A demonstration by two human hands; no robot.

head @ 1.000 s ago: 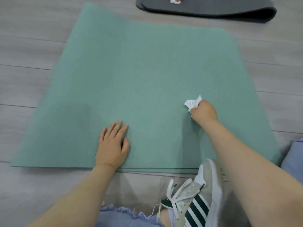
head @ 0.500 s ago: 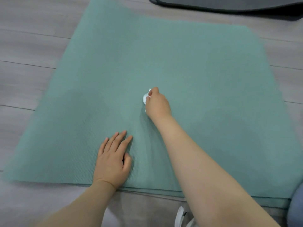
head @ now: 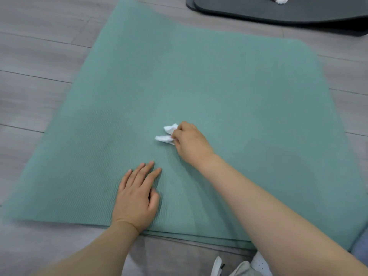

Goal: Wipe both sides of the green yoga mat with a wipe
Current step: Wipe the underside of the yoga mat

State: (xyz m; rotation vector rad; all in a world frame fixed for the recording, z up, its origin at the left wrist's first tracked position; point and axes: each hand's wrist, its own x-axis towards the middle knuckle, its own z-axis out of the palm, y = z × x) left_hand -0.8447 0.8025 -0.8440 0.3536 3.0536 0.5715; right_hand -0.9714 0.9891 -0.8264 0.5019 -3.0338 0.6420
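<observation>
The green yoga mat (head: 199,80) lies flat on the grey wood floor and fills most of the view; layered edges show along its near side. My right hand (head: 189,142) grips a crumpled white wipe (head: 167,134) and holds it down on the mat near its middle. Two white ends of the wipe stick out to the left of my fingers. My left hand (head: 137,198) rests flat on the mat close to its near edge, fingers straight and together, pointing away from me.
A dark grey mat (head: 278,14) lies on the floor at the top right, with something small and white (head: 280,1) on it. A white shoe (head: 239,265) shows at the bottom edge, and blue cloth (head: 362,246) at the lower right.
My right hand swept the wipe leftward across the mat from its right part toward the middle. My left hand stayed pressed near the front edge. The view shifted slightly.
</observation>
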